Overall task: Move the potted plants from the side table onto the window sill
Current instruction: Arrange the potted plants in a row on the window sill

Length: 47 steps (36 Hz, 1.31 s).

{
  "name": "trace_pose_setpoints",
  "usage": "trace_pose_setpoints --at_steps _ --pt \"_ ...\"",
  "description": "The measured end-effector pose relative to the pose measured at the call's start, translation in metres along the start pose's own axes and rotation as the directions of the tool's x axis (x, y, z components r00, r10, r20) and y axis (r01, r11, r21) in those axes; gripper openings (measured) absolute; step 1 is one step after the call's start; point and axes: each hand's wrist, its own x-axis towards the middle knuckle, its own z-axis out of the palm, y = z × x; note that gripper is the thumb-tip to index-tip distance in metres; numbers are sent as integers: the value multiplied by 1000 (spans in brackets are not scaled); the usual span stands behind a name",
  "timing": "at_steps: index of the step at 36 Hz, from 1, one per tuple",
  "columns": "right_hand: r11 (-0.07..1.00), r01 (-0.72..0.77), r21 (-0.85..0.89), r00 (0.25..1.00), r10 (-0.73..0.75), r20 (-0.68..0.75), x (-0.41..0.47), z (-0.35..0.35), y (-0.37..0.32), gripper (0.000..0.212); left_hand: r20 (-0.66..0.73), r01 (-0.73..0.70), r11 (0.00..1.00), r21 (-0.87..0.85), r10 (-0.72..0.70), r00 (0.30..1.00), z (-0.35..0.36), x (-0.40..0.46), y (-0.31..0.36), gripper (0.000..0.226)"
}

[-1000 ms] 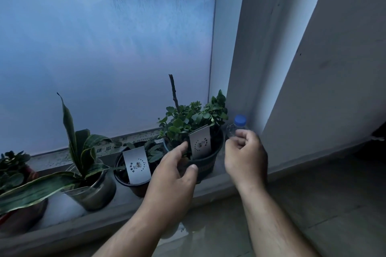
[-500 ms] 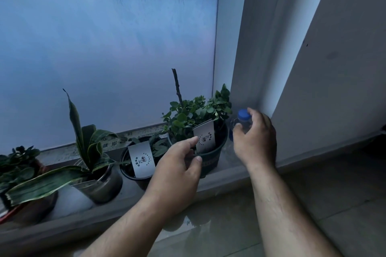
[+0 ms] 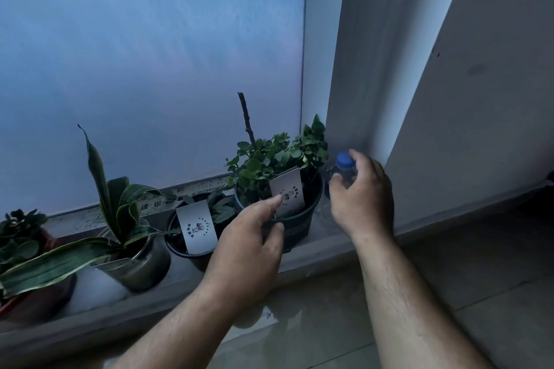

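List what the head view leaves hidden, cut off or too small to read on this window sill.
- Bottle, head view: body hidden behind the right hand; contents unknown.
- Leftmost pot: cut off by the left edge and covered by a long leaf.
- Card in the green pot: print too small; left hand covers its corner.
- Side table: out of frame.

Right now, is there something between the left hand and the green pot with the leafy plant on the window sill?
Nothing visible stands between them. The left hand already touches the green pot at its front rim, index finger reaching to the white card. The right hand grips a blue-capped bottle beside the pot, in the sill's corner.
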Motion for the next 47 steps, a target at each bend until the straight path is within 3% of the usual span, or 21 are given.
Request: trace_pose_setpoints --at_steps 36,42,47 --pt "1000 11 16 1000 -11 17 1 -1 -4 50 -31 50 999 -1 -50 998 -18 -23 -6 50" --pt "993 106 50 964 -91 -250 -11 -10 -27 21 -57 60 993 -98 -65 996 -12 -7 10 49" --pt "998 -41 50 990 33 137 -20 -7 -30 17 -13 69 972 -226 -74 997 -2 3 18 48"
